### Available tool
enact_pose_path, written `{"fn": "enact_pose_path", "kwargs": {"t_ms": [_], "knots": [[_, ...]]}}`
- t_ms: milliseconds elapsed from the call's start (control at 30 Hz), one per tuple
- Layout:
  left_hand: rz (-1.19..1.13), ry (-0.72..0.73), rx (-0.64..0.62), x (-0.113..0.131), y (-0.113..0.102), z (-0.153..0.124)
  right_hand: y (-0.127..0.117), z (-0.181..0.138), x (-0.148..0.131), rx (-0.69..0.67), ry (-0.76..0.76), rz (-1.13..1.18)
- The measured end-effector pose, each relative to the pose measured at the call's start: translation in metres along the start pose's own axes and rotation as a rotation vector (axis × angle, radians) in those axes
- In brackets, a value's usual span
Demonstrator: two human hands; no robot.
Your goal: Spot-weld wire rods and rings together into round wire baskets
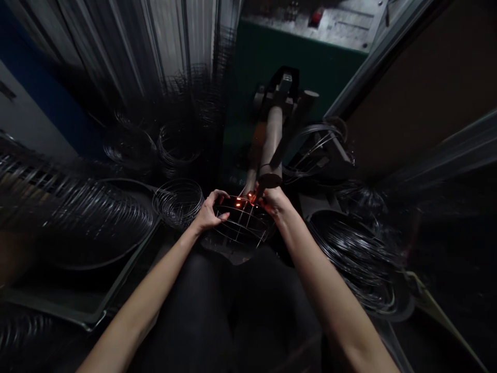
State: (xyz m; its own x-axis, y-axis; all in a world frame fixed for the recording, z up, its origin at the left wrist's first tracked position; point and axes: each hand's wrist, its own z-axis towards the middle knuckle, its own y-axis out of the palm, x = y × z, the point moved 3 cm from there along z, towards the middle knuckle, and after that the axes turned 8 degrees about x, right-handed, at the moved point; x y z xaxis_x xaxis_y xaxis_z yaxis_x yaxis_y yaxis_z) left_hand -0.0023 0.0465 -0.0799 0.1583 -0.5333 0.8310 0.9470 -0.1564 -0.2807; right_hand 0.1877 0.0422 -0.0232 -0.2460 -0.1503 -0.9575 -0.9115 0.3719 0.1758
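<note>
A round wire frame point(239, 224), made of rings joined by cross wires, is held between my two hands beneath the welding machine's arm point(273, 137). My left hand point(212, 213) grips its left side, with fingers and thumb curled around the rim. On the right, my right hand point(275, 202) is closed at the frame's far right edge, close to the arm's tip; its fingertips are partly hidden. Several orange-red glowing spots point(238, 201) show on the wires at the far rim, between my hands.
The machine's green body point(244, 72) stands ahead, with a red button point(316, 18) on top. Wire rings point(178, 203) lie at the left, beside a large row of rings point(77, 207). Another pile of rings point(357, 259) sits in a container at the right.
</note>
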Motion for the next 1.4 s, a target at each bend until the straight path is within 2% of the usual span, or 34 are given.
{"fn": "enact_pose_path", "kwargs": {"t_ms": [200, 333, 433, 500, 567, 633, 700, 767, 867, 933, 967, 1067, 1133, 1233, 1267, 1400], "knots": [[0.109, -0.011, -0.1, -0.005, -0.001, 0.004, -0.007, 0.025, -0.018, 0.033, 0.071, -0.062], [0.229, 0.06, -0.203, 0.004, -0.002, 0.0, -0.017, 0.023, -0.035, 0.019, 0.013, -0.141], [0.263, 0.107, -0.417, 0.013, -0.015, -0.013, -0.029, -0.003, -0.03, 0.018, -0.043, -0.251], [0.234, 0.015, -0.523, 0.022, -0.033, -0.019, -0.033, -0.028, -0.016, -0.006, -0.102, -0.305], [0.169, -0.14, -0.48, 0.036, -0.051, -0.02, -0.031, -0.058, 0.003, -0.025, -0.202, -0.379], [0.093, -0.273, -0.369, 0.053, -0.056, -0.018, -0.024, -0.091, 0.028, 0.013, -0.308, -0.5], [0.008, -0.359, -0.345, 0.069, -0.039, -0.021, -0.014, -0.123, 0.055, 0.066, -0.4, -0.631], [-0.112, -0.446, -0.395, 0.082, -0.007, -0.03, -0.005, -0.151, 0.079, 0.07, -0.464, -0.764], [-0.269, -0.57, -0.321, 0.095, 0.03, -0.05, -0.004, -0.178, 0.092, -0.114, -0.535, -0.95], [-0.234, -0.544, -0.263, 0.104, 0.033, -0.059, -0.021, -0.186, 0.076, -0.253, -0.594, -0.962], [-0.183, -0.498, -0.268, 0.109, 0.029, -0.061, -0.036, -0.187, 0.061, -0.248, -0.631, -0.936], [-0.091, -0.381, -0.316, 0.125, 0.007, -0.059, -0.089, -0.179, 0.005, 0.009, -0.705, -0.879], [-0.125, -0.384, -0.34, 0.131, -0.005, -0.055, -0.113, -0.173, -0.021, 0.033, -0.673, -0.902], [-0.228, -0.455, -0.319, 0.133, -0.011, -0.052, -0.122, -0.174, -0.036, -0.123, -0.565, -0.902], [-0.272, -0.486, -0.301, 0.133, -0.011, -0.052, -0.122, -0.177, -0.036, -0.136, -0.535, -0.878], [-0.435, -0.669, -0.317, 0.132, -0.003, -0.06, -0.121, -0.195, -0.024, -0.062, -0.408, -0.734]]}}
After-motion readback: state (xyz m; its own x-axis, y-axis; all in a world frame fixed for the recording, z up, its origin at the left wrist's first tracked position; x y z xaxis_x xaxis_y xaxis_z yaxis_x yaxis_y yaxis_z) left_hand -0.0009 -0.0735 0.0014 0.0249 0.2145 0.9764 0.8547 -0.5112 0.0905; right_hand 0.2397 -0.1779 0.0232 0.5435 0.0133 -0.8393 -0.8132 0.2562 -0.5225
